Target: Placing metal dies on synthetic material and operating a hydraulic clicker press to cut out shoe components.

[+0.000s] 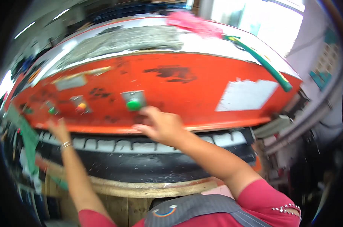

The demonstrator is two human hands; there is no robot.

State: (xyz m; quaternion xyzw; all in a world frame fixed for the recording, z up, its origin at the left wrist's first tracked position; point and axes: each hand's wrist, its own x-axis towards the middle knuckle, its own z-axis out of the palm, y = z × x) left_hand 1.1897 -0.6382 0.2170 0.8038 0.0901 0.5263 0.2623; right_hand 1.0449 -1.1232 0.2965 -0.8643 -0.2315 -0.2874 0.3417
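Observation:
I stand at an orange-red machine panel (186, 98) with round push buttons on it. My right hand (164, 125) is just right of and below a large green button (133, 104). Its thumb and fingers are apart, and nothing shows between them. Whether a fingertip touches the button I cannot tell. My left hand (59, 131), somewhat blurred, reaches up with its fingers stretched toward a smaller green button (52, 110) at the panel's left. It appears to hold nothing. Between the two hands sits a red and yellow button (81, 108).
Under the panel runs a row of white segments (141, 146) above a black curved ledge (141, 166) with a wooden edge (152, 189). On top lie grey sheet material (130, 39), a pink plastic bag (194, 23) and a green-handled tool (262, 62). Green cloth (25, 132) hangs at left.

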